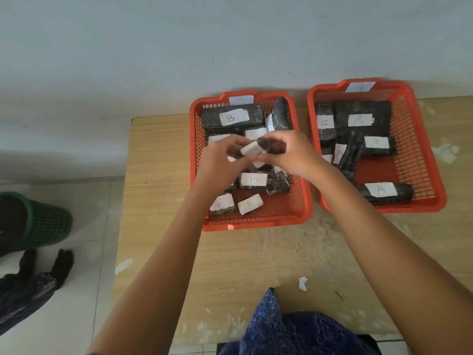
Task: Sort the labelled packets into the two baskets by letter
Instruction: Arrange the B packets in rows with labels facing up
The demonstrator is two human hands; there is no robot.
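Two orange baskets stand on a wooden table. The left basket (302, 201), tagged B, holds several black packets with white B labels (253, 179). The right basket (422, 155), tagged A, holds several black packets with A labels (359, 120). Above the left basket my left hand (220, 160) and my right hand (294, 155) both grip one small black packet (258, 147); its white label is turned so the letter cannot be read.
A green mesh bin (43, 221) stands on the tiled floor at left, with a dark plastic bag (30, 290) lying below it. A scrap of white paper (302, 283) lies on the table (158, 175) near me. Blue patterned cloth (286, 331) covers my lap.
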